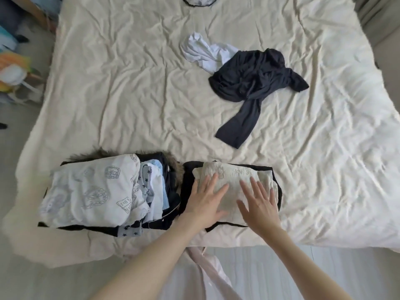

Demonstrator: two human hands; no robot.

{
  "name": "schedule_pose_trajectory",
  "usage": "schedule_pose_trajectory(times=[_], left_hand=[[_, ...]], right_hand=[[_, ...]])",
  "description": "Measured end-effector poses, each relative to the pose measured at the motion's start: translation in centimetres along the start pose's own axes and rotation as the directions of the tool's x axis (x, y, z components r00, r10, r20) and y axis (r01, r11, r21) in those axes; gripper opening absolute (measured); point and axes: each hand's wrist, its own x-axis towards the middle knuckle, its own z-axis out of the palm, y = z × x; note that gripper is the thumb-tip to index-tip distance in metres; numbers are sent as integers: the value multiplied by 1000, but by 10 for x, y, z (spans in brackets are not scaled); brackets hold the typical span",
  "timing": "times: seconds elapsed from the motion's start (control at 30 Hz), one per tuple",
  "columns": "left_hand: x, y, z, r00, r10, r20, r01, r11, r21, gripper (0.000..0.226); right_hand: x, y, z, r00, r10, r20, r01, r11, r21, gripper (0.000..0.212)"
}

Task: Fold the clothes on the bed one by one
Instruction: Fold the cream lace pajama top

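Note:
A folded beige patterned cloth [236, 174] lies on top of a folded black garment [188, 180] near the bed's front edge. My left hand [205, 202] and my right hand [259, 204] both press flat on the beige cloth, fingers straight and spread. To the left sits a stack of folded clothes [93, 191], topped by a white printed piece, over a dark coat with a fur trim [91, 155]. Farther back, a crumpled dark navy garment [253, 83] lies unfolded, partly over a crumpled white garment [203, 50].
The cream bedsheet [129, 94] is wrinkled and covers the whole bed. A black-edged item [197, 1] shows at the far edge. Colourful things [13, 68] stand on the floor at the left. A pale pink strip [207, 267] hangs below the bed's front edge.

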Motion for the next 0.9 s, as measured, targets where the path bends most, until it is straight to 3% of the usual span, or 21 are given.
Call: schedule_pose_trajectory(times=[0.03, 0.1, 0.2, 0.33, 0.57, 0.73, 0.9], left_hand=[[-15, -1, -10, 988, 49, -144, -51, 999, -8, 72], [-49, -9, -29, 895, 114, -430, -121, 993, 11, 66], [-100, -38, -54, 784, 14, -620, -86, 993, -85, 56], [-183, -107, -78, 680, -184, -709, 47, 977, -208, 57], [-347, -257, -60, 499, -383, -778, 205, 924, -323, 57], [-480, -375, -30, 483, -515, -709, 343, 856, -388, 61], [-590, -464, 8, 430, -661, -615, 450, 747, -488, 65]], right_hand=[[-5, -13, -12, 999, -29, -45, 30, 999, 13, 65], [-14, -42, -33, 992, -79, -95, 83, 996, 38, 64], [-19, -92, -62, 969, -192, -154, 204, 977, 66, 62], [-25, -191, -98, 902, -371, -222, 393, 917, 64, 64], [-64, -397, -99, 734, -629, -254, 641, 766, -46, 60], [-113, -553, -56, 690, -673, -268, 698, 716, -2, 65], [-153, -676, -11, 659, -727, -193, 748, 659, 77, 67]])
